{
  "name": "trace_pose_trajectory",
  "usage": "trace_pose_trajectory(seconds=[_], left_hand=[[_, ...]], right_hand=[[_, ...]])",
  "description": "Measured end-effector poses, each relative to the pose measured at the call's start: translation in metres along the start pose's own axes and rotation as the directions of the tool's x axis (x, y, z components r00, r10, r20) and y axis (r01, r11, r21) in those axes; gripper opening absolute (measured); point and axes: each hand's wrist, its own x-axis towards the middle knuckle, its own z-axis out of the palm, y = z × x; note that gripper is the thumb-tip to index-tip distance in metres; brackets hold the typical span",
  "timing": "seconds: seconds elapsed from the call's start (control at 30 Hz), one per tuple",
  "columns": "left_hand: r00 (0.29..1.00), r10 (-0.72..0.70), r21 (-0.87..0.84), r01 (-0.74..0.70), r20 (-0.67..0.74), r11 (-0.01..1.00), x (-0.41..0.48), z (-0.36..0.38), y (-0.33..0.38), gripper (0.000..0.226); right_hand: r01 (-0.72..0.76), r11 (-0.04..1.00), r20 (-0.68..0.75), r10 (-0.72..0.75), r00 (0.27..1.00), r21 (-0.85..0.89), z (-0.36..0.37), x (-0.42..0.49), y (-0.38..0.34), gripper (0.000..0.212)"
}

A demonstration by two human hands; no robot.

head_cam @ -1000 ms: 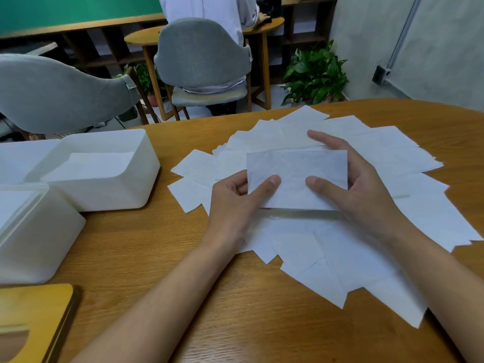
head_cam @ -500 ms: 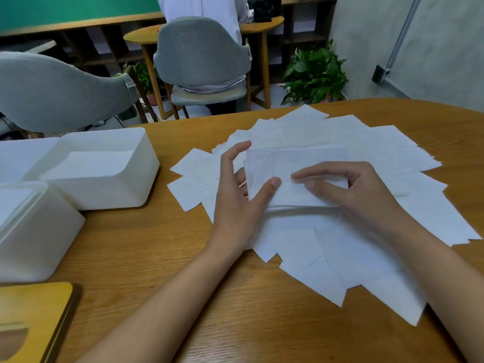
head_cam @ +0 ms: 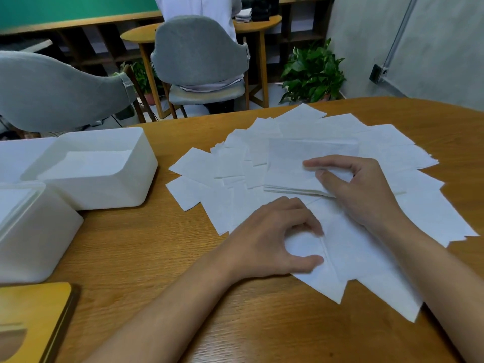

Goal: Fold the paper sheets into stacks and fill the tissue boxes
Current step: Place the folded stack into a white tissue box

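Note:
Loose white paper sheets lie fanned over the wooden table. A folded stack of sheets sits on top of them in the middle. My right hand rests on the stack's right end, with index finger and thumb pressing on its top. Nearer to me, my left hand curls over a loose sheet and pinches it between thumb and fingers. An open white tissue box at the left holds folded paper. A second white box stands in front of it.
A wooden lid lies at the table's front left corner. Grey chairs stand beyond the far edge, one with a seated person. A potted plant is on the floor by the wall.
My left hand left the folded stack and moved toward me onto a loose sheet, which it now pinches. My right hand set the stack down and stays pressing on it.

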Motion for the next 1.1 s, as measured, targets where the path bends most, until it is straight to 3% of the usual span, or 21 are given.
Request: trace_pose_trajectory(seconds=[0.13, 0.4, 0.6, 0.77, 0.83, 0.93, 1.03, 1.1], left_hand=[[0.999, 0.007, 0.072, -0.011, 0.045, 0.997, -0.001, -0.005, 0.003, 0.021], [0.988, -0.034, 0.158, 0.010, 0.153, 0.987, -0.002, -0.011, 0.012, 0.032], [0.995, -0.010, 0.049, 0.005, 0.103, 0.999, -0.001, -0.011, 0.004, 0.008], [0.990, -0.116, -0.212, 0.130, 0.078, 0.969, -0.001, -0.016, -0.001, 0.007], [0.989, -0.145, -0.275, 0.145, 0.020, 0.950, -0.001, -0.019, -0.002, 0.007], [0.969, -0.166, -0.291, 0.109, -0.181, 0.951, 0.000, -0.026, -0.002, 0.009], [0.885, -0.189, -0.295, 0.062, -0.426, 0.954, 0.001, -0.030, -0.005, 0.010], [0.813, -0.220, -0.290, 0.067, -0.539, 0.955, 0.002, -0.031, -0.010, 0.010]], right_hand=[[-0.002, 1.000, -0.003, 0.002, 1.000, 0.005, 0.000, 0.001, 0.000, 0.030], [-0.008, 1.000, 0.006, 0.008, 1.000, 0.006, -0.001, 0.001, 0.000, 0.031], [-0.013, 1.000, 0.009, 0.013, 1.000, -0.004, 0.001, 0.000, -0.001, 0.031], [-0.020, 1.000, 0.016, 0.020, 1.000, 0.006, 0.000, -0.001, -0.002, 0.030], [-0.010, 1.000, 0.024, 0.009, 1.000, 0.012, -0.001, -0.001, -0.002, 0.031], [0.069, 0.997, 0.057, -0.072, 0.996, 0.041, -0.003, -0.002, -0.006, 0.027], [0.067, 0.980, 0.118, -0.090, 0.989, 0.186, -0.005, -0.005, -0.005, 0.035], [-0.023, 0.963, 0.166, -0.022, 0.986, 0.267, -0.003, -0.006, -0.006, 0.049]])
